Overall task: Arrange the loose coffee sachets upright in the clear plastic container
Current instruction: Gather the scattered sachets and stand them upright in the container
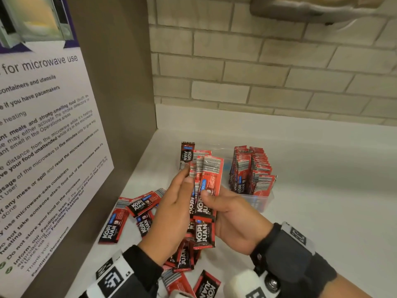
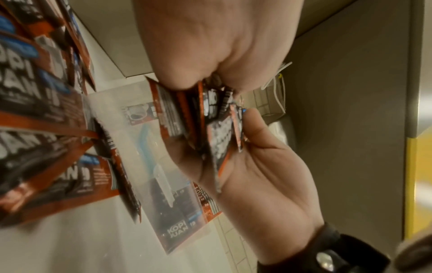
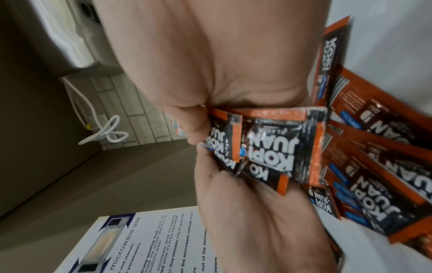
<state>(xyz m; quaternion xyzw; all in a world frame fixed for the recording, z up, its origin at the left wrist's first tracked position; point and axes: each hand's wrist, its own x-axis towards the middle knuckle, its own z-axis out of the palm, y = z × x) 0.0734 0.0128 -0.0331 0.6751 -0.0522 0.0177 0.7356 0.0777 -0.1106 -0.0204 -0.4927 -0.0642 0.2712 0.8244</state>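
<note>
Both hands held a bunch of sachets upright over the white counter, long axes vertical, barcode ends up. The right hand gripped it, thumb across the front; the left hand pressed its left edge. The clear container stood just right, with sachets upright inside. Loose sachets lay flat near-left.
</note>
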